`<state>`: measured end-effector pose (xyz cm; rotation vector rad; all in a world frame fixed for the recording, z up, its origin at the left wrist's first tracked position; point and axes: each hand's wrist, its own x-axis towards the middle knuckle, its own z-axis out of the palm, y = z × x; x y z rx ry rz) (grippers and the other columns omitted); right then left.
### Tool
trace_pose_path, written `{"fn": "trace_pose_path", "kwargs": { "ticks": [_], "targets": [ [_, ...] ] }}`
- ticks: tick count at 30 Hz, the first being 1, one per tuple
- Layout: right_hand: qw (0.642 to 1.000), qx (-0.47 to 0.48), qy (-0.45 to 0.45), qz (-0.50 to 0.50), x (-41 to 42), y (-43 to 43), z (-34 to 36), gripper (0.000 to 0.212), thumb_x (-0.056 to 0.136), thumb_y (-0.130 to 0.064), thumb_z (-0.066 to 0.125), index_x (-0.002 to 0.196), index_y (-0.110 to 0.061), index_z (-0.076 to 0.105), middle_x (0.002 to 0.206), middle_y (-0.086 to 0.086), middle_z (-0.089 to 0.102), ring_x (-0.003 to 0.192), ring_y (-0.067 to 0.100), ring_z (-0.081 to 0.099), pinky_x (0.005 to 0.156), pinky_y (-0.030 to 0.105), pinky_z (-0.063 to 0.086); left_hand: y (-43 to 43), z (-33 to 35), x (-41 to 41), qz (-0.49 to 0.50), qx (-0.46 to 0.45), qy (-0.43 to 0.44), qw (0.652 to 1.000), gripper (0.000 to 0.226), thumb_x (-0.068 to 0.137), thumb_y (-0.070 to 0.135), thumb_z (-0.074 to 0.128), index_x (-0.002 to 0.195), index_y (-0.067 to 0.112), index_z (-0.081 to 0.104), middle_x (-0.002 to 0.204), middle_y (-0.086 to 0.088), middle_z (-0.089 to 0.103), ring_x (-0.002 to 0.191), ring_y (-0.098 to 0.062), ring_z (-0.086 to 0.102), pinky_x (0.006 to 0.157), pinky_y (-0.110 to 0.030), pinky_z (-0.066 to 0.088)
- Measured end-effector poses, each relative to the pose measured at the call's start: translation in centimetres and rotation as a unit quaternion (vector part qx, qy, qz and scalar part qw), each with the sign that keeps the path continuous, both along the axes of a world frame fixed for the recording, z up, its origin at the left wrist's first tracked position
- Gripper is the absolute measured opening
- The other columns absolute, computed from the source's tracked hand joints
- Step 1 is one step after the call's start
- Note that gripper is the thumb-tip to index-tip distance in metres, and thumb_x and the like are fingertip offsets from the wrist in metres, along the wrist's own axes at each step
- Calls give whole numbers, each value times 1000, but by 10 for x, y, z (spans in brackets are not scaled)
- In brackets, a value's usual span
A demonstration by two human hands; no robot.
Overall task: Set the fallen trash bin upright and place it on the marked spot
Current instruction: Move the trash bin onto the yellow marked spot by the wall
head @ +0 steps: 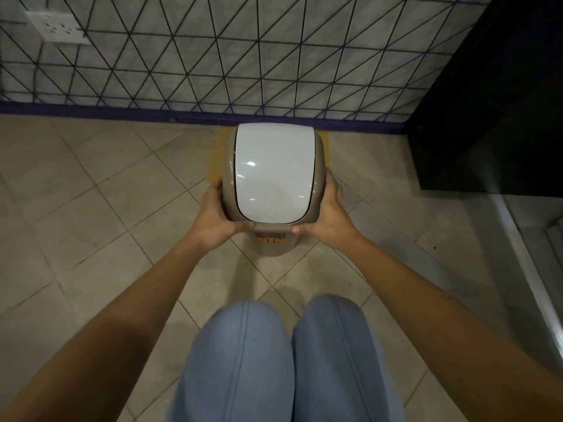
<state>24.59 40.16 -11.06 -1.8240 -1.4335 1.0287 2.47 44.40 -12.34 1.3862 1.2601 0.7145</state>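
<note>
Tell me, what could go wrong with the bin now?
The trash bin is upright, with the left hand and right hand gripping its top. It could end up off the yellow mark, which only peeks out at its sides. It might bump the wall right behind. The white lid looks like a swing lid, so it may flap.

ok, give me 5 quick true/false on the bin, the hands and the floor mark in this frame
1. The trash bin stands upright with its white lid facing up. True.
2. Only one hand holds the bin. False: the left hand and right hand grip opposite sides.
3. A yellow floor mark shows at the bin's edges, by the wall. True.
4. The lid is off and lying on the tiles. False: it sits closed on the bin.
5. A wall socket is at upper left. True.
</note>
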Motion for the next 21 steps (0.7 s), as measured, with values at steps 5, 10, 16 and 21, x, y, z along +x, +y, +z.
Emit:
{"fn": "trace_pose_path", "kwargs": {
  "ticks": [5, 10, 16, 21],
  "targets": [
    [1000, 5, 8, 19, 3, 17, 1, 144, 53, -10, 89, 146, -20, -20, 158, 2, -3, 144, 19, 7, 118, 42, 17, 21, 0, 1, -24, 1, 9, 1000, 117, 49, 7, 89, 145, 8, 22, 141, -8, 43, 130, -22, 45, 104, -49, 44],
    [1000, 12, 0, 16, 8, 35, 2, 142, 53, -9, 89, 148, -19, -17, 158, 4, 3, 145, 21, 11, 117, 41, 19, 38, -5, 2, -24, -4, 1, 1000, 113, 54, 3, 89, 145, 7, 21, 142, -13, 42, 132, -25, 44, 105, -51, 43],
    [1000, 22, -3, 6, 3, 58, 7, 141, 51, -7, 89, 149, -16, -12, 158, 6, 9, 144, 23, 15, 115, 49, 25, 61, -5, 4, -20, -12, -13, 1000, 107, 63, -6, 81, 146, 6, 15, 144, -9, 39, 132, -24, 42, 105, -49, 43],
    [1000, 16, -11, 7, 4, 77, 6, 140, 49, -4, 89, 149, -14, -9, 157, 7, 13, 144, 22, 18, 115, 47, 25, 78, -8, 2, -18, -16, -16, 1000, 108, 62, -6, 81, 146, 6, 15, 144, -10, 38, 132, -24, 41, 105, -49, 43]
  ]
}}
